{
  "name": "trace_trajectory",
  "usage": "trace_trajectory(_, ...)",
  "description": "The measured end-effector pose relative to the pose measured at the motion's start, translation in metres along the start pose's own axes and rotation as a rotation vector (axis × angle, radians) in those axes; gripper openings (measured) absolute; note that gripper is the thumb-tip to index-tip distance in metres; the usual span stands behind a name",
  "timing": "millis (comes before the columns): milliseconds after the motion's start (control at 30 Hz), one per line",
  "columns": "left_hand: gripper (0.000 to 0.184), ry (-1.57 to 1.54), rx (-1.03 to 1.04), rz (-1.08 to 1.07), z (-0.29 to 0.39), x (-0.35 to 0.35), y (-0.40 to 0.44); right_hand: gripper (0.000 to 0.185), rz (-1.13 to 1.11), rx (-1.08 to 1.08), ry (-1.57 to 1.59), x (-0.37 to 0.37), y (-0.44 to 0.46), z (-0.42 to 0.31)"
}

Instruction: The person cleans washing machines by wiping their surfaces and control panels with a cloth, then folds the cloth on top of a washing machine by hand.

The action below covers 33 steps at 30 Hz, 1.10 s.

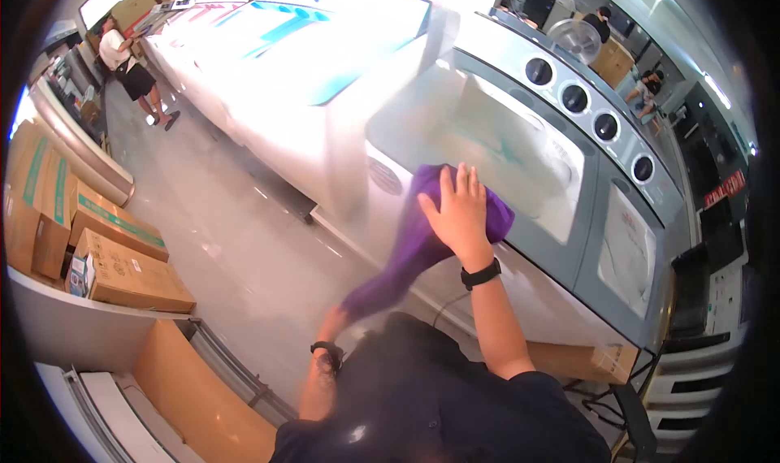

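A purple cloth [404, 257] stretches from the front edge of a grey-topped washing machine [587, 211] down towards my body. My right hand [460, 217] lies flat on the cloth's upper end, fingers spread, pressing it against the machine's rim. Low on the left, my left hand [331, 325] grips the other end of the cloth; its fingers are blurred and partly covered. Through the machine's see-through lid [520, 150] a pale tub shows. Several dark knobs [575, 98] line the panel at its back.
More white washing machines [268, 97] run in a row to the left. Cardboard boxes [138, 272] are stacked across the aisle. A person [130, 65] stands at the far left, and others are at the back right near a fan [574, 41].
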<state>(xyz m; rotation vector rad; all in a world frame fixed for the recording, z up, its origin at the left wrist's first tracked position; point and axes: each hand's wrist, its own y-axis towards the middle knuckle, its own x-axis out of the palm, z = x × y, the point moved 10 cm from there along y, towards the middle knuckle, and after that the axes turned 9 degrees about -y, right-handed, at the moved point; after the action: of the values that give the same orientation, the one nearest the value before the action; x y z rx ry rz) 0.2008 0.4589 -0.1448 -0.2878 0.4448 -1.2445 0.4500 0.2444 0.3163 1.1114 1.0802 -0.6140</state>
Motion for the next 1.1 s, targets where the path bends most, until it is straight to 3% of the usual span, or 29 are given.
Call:
trace_trajectory(67, 0.031, -0.243, -0.121, -0.046, 0.034, 0.004, -0.034, 0.064, 0.022, -0.020, -0.023, 0.003, 0.009, -0.008)
trace_trajectory(167, 0.030, 0.122, 0.161, -0.035, 0.036, -0.011, -0.033, 0.054, 0.070, -0.057, -0.043, 0.005, 0.023, -0.027)
trace_trajectory(233, 0.030, 0.093, 0.069, -0.037, 0.013, -0.028, -0.038, 0.049, 0.125, -0.099, -0.045, 0.011, 0.036, -0.045)
trace_trajectory(267, 0.030, 0.092, 0.049, -0.028, 0.005, -0.037, -0.038, 0.037, 0.201, -0.114, -0.019, 0.007, 0.041, -0.056)
trace_trajectory(367, 0.025, -0.162, -0.034, -0.005, 0.018, -0.059, -0.035, 0.026, 0.240, -0.206, 0.170, 0.012, 0.058, -0.083)
trace_trajectory(400, 0.025, -0.270, -0.068, -0.003, 0.016, -0.068, -0.030, 0.016, 0.369, -0.246, 0.337, 0.001, 0.058, -0.092)
trace_trajectory(467, 0.025, -0.355, -0.081, 0.039, 0.018, -0.089, -0.015, 0.017, 0.416, -0.272, 0.487, 0.002, 0.071, -0.106)
trace_trajectory(600, 0.030, -0.133, 0.072, 0.174, 0.013, -0.150, 0.026, 0.022, 0.610, -0.190, 0.665, -0.008, 0.099, -0.131)
trace_trajectory(700, 0.032, -0.102, 0.127, 0.180, 0.082, -0.194, 0.042, 0.022, 0.636, -0.118, 0.705, 0.001, 0.138, -0.151)
trace_trajectory(833, 0.034, -0.165, 0.277, 0.204, 0.162, -0.239, 0.081, 0.019, 0.628, 0.021, 1.544, 0.019, 0.205, -0.156)
trace_trajectory(900, 0.035, -0.228, 0.255, 0.172, 0.197, -0.251, 0.101, 0.024, 0.843, -0.028, 1.241, -0.007, 0.226, -0.169)
trace_trajectory(967, 0.037, -0.227, 0.239, 0.173, 0.227, -0.262, 0.108, 0.029, 0.795, -0.065, 0.836, -0.010, 0.247, -0.190)
trace_trajectory(1033, 0.039, -0.165, 0.232, 0.202, 0.244, -0.274, 0.113, 0.025, 0.653, 0.027, 0.509, 0.030, 0.259, -0.204)
trace_trajectory(1100, 0.037, -0.124, 0.239, 0.254, 0.232, -0.284, 0.118, 0.036, 0.293, -0.073, 0.497, 0.092, 0.264, -0.216)
